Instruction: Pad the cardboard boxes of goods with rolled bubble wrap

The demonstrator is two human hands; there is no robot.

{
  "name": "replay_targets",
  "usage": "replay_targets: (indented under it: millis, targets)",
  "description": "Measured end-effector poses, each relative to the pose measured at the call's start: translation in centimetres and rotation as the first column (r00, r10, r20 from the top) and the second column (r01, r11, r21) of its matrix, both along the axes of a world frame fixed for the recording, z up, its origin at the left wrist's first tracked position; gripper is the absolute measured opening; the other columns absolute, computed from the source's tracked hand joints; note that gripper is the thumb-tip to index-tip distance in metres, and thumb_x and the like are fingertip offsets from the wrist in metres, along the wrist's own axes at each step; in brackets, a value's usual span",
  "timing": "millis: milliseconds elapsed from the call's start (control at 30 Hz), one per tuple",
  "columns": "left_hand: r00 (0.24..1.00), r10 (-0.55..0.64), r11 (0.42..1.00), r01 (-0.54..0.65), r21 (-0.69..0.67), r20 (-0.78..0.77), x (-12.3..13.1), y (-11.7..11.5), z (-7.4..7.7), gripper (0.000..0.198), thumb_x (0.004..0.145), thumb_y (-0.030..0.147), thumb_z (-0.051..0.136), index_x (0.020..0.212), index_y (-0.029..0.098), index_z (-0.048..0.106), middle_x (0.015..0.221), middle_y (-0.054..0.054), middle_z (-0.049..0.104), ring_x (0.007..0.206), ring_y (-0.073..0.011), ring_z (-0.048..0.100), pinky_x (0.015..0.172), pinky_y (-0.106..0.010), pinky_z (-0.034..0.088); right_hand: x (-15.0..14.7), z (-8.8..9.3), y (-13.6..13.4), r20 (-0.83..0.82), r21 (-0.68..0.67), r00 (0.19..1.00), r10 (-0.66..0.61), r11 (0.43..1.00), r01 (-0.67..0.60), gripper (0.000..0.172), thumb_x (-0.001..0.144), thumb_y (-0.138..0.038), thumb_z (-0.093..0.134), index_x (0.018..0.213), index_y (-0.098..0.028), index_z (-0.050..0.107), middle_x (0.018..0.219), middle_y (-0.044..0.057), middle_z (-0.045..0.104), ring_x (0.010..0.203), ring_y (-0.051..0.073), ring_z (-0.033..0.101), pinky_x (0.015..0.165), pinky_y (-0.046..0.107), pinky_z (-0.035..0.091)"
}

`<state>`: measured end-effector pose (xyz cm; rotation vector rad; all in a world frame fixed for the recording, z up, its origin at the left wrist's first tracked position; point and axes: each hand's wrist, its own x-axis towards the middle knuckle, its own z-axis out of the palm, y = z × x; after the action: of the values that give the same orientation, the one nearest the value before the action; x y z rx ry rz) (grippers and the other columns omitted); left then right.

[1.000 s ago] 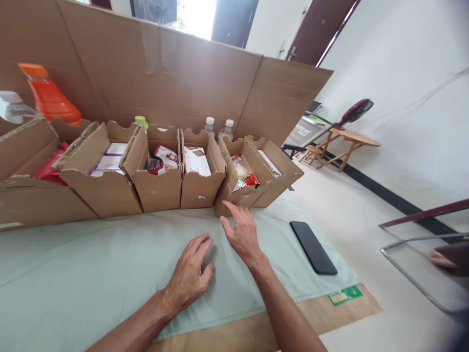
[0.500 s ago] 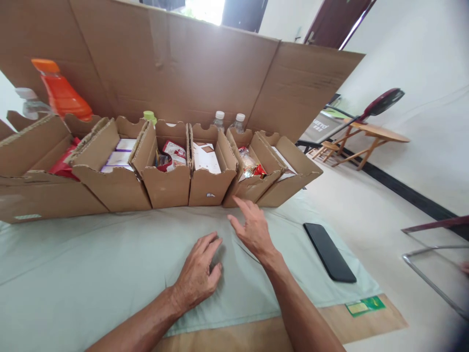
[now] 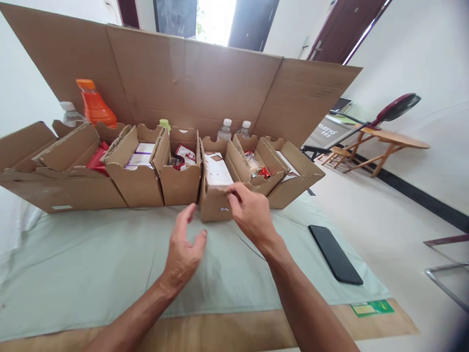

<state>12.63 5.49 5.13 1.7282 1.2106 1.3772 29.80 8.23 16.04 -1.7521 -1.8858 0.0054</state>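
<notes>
My right hand (image 3: 253,211) pinches box (image 3: 213,206) at front rim (image 3: 217,187), well back from worktop's (image 3: 208,332) near edge; left hand (image 3: 183,249) half-open, empty. Likely light, stiff card; rim best hold.

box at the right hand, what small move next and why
Probably bring the left hand to the left side of the cardboard box: that hand is open and apart from it, while only the right hand pinches its front edge. It juts ahead of the neighbouring box, so a second grip might steady it.
</notes>
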Motion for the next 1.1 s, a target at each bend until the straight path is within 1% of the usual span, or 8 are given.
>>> replay_targets:
  millis: [100, 267, 367, 467, 567, 700, 900, 1100]
  targets:
    - [0.985, 0.095, 0.995, -0.097, 0.009, 0.141, -2.5, -1.7, 1.3, 0.062, 0.094, 0.022, 0.062, 0.152, 0.028, 0.041, 0.153, -0.012, 0.051, 0.14, -0.0301, 0.052, 0.116, -0.053, 0.042, 2.2, -0.7, -8.5, -0.047, 0.154, 0.991, 0.125, 0.981, -0.116, 0.016, 0.096, -0.017, 0.052, 0.095, -0.023, 0.067, 0.08, 0.0, 0.074, 0.066, 0.016, 0.068, 0.066, 0.026, 0.048]
    - [0.99, -0.028, 0.996, 0.04, -0.083, 0.137, -4.4, -6.5, 1.5, 0.072, 0.093, 0.023, 0.065, 0.157, 0.034, 0.036, 0.159, -0.01, 0.046, 0.146, -0.0314, 0.045, 0.118, -0.055, 0.038, 8.5, -0.7, -21.0, -0.006, 0.153, 0.989, 0.151, 0.977, -0.148, 0.028, 0.093, -0.018, 0.056, 0.116, -0.029, 0.067, 0.095, 0.002, 0.078, 0.081, 0.02, 0.075, 0.071, 0.026, 0.058]
    - [0.972, -0.159, 0.975, 0.182, -0.128, 0.176, -4.2, -7.9, 1.6, 0.082, 0.091, 0.023, 0.066, 0.161, 0.038, 0.027, 0.165, -0.007, 0.039, 0.149, -0.0317, 0.041, 0.122, -0.056, 0.034, 10.6, -0.5, -24.9, 0.014, 0.064, 0.995, 0.099, 0.993, -0.1, 0.04, 0.095, -0.02, 0.053, 0.133, -0.03, 0.063, 0.111, 0.005, 0.077, 0.096, 0.023, 0.076, 0.079, 0.028, 0.061]
    - [0.932, -0.282, 0.926, 0.327, -0.191, 0.226, -3.5, -8.1, 1.5, 0.079, 0.091, 0.023, 0.065, 0.16, 0.037, 0.032, 0.162, -0.006, 0.043, 0.148, -0.0323, 0.043, 0.123, -0.057, 0.035, 10.5, -0.7, -26.3, 0.078, 0.008, 0.996, 0.049, 0.999, -0.049, 0.054, 0.096, -0.025, 0.055, 0.151, -0.027, 0.05, 0.129, 0.009, 0.071, 0.114, 0.026, 0.072, 0.091, 0.031, 0.06]
    - [0.937, -0.271, 0.913, 0.324, -0.25, 0.222, -3.0, -8.2, 1.0, 0.071, 0.089, 0.026, 0.067, 0.155, 0.033, 0.041, 0.157, -0.008, 0.05, 0.144, -0.0341, 0.048, 0.12, -0.057, 0.04, 9.7, -1.3, -26.1, 0.11, 0.032, 0.994, 0.015, 0.999, -0.019, 0.057, 0.096, -0.032, 0.06, 0.151, -0.025, 0.048, 0.131, 0.011, 0.069, 0.117, 0.026, 0.07, 0.093, 0.033, 0.06]
    - [0.977, -0.072, 0.952, 0.127, -0.279, 0.2, -3.6, -9.2, 0.3, 0.068, 0.088, 0.031, 0.07, 0.151, 0.031, 0.046, 0.155, -0.011, 0.052, 0.137, -0.0361, 0.055, 0.113, -0.058, 0.048, 9.1, -1.9, -23.4, 0.126, 0.091, 0.991, 0.043, 0.994, -0.055, 0.051, 0.095, -0.041, 0.065, 0.142, -0.024, 0.054, 0.125, 0.01, 0.07, 0.116, 0.026, 0.069, 0.096, 0.033, 0.059]
    - [0.938, 0.264, 0.949, -0.211, -0.234, 0.225, -7.1, -8.9, 1.3, 0.06, 0.087, 0.036, 0.074, 0.142, 0.031, 0.053, 0.149, -0.01, 0.056, 0.131, -0.0344, 0.06, 0.117, -0.061, 0.041, 6.5, -1.4, -13.6, -0.018, 0.029, 0.945, 0.326, 0.945, -0.326, 0.057, 0.096, -0.029, 0.063, 0.149, -0.026, 0.045, 0.139, 0.01, 0.064, 0.124, 0.024, 0.065, 0.099, 0.033, 0.058]
    - [0.918, 0.32, 0.941, -0.279, -0.192, 0.233, -9.9, -4.7, 1.5, 0.067, 0.086, 0.034, 0.074, 0.147, 0.029, 0.049, 0.15, -0.011, 0.055, 0.131, -0.033, 0.059, 0.117, -0.059, 0.042, 3.1, -1.8, -4.4, -0.241, -0.005, 0.869, 0.431, 0.895, -0.446, 0.065, 0.089, -0.025, 0.068, 0.149, -0.028, 0.045, 0.138, 0.007, 0.066, 0.099, 0.02, 0.069, 0.087, 0.036, 0.062]
